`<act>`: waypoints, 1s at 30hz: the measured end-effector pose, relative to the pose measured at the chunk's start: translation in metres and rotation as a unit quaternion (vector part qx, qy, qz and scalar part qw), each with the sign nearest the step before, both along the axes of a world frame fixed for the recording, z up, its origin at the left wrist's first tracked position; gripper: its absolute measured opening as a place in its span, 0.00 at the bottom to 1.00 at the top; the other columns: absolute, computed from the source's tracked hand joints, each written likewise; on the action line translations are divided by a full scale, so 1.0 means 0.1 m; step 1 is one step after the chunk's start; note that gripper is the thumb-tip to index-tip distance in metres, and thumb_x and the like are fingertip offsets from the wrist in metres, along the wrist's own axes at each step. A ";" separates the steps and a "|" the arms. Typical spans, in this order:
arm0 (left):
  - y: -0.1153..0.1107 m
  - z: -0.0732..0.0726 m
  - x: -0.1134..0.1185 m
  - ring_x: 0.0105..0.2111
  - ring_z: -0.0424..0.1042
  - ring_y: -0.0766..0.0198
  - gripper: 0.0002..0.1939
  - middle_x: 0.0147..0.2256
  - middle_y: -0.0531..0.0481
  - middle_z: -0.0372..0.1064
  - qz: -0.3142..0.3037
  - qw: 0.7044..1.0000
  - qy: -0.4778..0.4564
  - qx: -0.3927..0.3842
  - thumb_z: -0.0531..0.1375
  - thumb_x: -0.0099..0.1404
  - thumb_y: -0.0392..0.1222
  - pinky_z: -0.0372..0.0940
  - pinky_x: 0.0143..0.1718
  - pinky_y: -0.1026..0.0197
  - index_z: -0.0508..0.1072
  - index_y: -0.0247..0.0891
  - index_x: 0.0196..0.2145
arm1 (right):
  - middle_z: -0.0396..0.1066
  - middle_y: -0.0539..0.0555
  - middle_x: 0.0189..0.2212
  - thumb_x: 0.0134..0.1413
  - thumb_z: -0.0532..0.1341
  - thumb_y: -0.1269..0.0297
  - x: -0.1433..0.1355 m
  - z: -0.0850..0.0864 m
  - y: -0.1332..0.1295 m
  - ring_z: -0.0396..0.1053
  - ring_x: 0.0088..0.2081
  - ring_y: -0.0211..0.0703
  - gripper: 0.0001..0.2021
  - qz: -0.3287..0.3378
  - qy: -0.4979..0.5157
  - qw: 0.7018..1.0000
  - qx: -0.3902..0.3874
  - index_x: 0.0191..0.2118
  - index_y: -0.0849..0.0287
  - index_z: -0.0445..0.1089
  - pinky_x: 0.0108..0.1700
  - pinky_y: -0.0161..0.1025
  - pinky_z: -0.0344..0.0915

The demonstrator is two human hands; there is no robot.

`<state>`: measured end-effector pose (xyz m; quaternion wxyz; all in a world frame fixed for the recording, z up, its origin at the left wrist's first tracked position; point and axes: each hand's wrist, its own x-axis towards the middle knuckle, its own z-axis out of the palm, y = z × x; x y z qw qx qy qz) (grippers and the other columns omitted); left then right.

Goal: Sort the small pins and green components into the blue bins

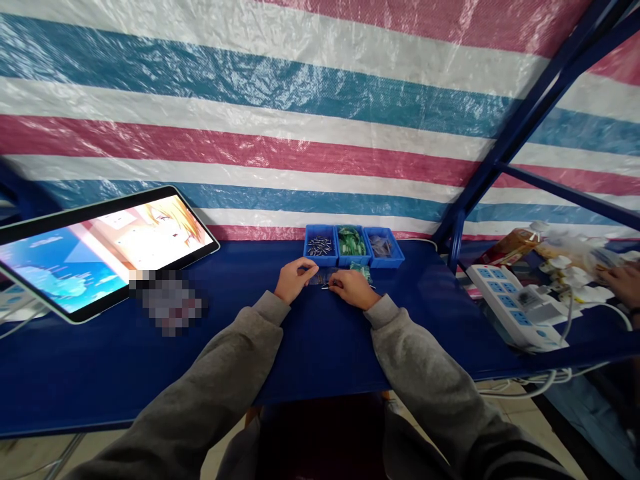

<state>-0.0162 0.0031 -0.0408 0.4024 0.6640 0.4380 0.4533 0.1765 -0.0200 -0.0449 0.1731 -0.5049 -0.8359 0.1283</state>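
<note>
My left hand [296, 280] is closed, its thumb and fingertips pinched at the left edge of a small clear plastic bag [323, 273] on the blue table. On the bag's other side, my right hand [353, 288] is also closed, fingers curled down at the tabletop. A thin metal piece shows by its fingertips; whether it is gripped is hidden. Just behind the right hand lies a green packet [361, 271]. Beyond the hands stand three joined blue bins: one with small metal screws [320, 246], one with green packets [352, 241], one with clear bags [382, 246].
A large tablet [110, 250] shows a picture at the left, with a blurred patch [173, 303] beside it. To the right are a white power strip [515, 307], a bottle [515, 243], plugs and cables. Another person's hand [623, 283] reaches in there. Striped sheeting [280, 147] hangs behind the table.
</note>
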 end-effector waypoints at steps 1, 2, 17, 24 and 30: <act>0.00 0.01 -0.01 0.16 0.60 0.70 0.15 0.17 0.55 0.63 0.018 1.000 0.017 0.016 0.63 0.57 0.51 0.57 0.20 0.66 0.73 0.36 0.25 | 0.68 0.50 0.26 0.53 0.64 0.71 0.00 0.00 0.00 0.65 0.30 0.39 0.02 -0.001 -0.001 1.000 -0.001 0.34 0.59 0.73 0.33 0.34 0.52; 0.01 0.01 -0.02 0.16 0.60 0.69 0.16 0.15 0.56 0.61 0.034 0.998 0.033 0.032 0.61 0.58 0.52 0.57 0.21 0.65 0.73 0.36 0.23 | 0.68 0.50 0.26 0.53 0.64 0.71 0.00 0.00 0.00 0.65 0.31 0.39 0.02 -0.003 -0.002 1.000 -0.002 0.34 0.59 0.73 0.33 0.34 0.52; 0.00 0.02 -0.02 0.17 0.60 0.70 0.23 0.15 0.55 0.59 0.035 0.995 0.056 0.077 0.54 0.65 0.52 0.59 0.24 0.66 0.68 0.36 0.18 | 0.71 0.52 0.34 0.60 0.58 0.71 0.02 -0.04 0.01 0.68 0.35 0.40 0.02 -0.001 0.027 0.999 0.034 0.36 0.58 0.67 0.36 0.35 0.56; -0.01 0.03 0.01 0.18 0.64 0.71 0.14 0.31 0.51 0.72 0.006 0.995 0.023 0.095 0.60 0.60 0.51 0.62 0.23 0.66 0.74 0.36 0.29 | 0.69 0.53 0.36 0.62 0.55 0.70 0.05 -0.01 0.01 0.68 0.36 0.42 0.03 -0.070 0.054 0.993 0.084 0.37 0.57 0.64 0.33 0.35 0.56; 0.00 0.01 0.00 0.20 0.65 0.71 0.16 0.34 0.48 0.72 -0.003 0.991 0.046 0.126 0.58 0.64 0.50 0.65 0.25 0.65 0.77 0.36 0.26 | 0.71 0.52 0.32 0.62 0.54 0.70 0.06 0.01 0.02 0.69 0.33 0.43 0.03 -0.100 0.094 0.986 0.094 0.36 0.57 0.64 0.32 0.35 0.56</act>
